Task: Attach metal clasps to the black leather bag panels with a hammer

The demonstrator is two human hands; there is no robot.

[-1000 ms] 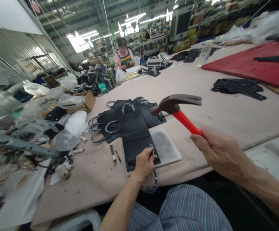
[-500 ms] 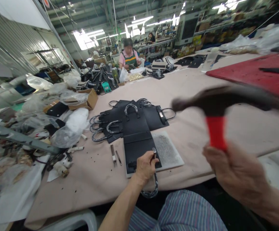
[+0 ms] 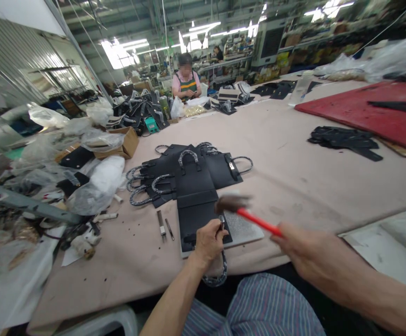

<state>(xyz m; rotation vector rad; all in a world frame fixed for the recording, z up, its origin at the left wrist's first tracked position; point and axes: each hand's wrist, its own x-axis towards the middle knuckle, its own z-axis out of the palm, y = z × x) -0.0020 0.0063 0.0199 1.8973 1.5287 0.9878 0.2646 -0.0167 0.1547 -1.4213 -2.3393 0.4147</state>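
Observation:
My left hand (image 3: 209,240) is closed around a short upright metal punch (image 3: 221,220), whose top end shows above the fingers. Its lower end is hidden by the hand. Under it lies a black bag panel (image 3: 197,212) on a pale grey-white slab (image 3: 246,226); a black-and-white rope handle (image 3: 216,281) hangs over the table edge. My right hand (image 3: 302,247) grips the red shaft of a claw hammer (image 3: 260,222). The hammer's blurred head is right at the top of the punch; whether they touch I cannot tell.
Several black bag panels with rope handles (image 3: 189,158) lie just beyond. Two slim metal tools (image 3: 161,224) rest left of the slab. Plastic bags (image 3: 98,186) and a carton (image 3: 129,142) crowd the left. Black pieces (image 3: 344,140) lie near a red board (image 3: 370,107). A person (image 3: 186,81) sits across.
My right hand has swung the hammer down and to the left, from raised high to the punch's top. My left hand keeps its hold on the punch. The view has shifted slightly.

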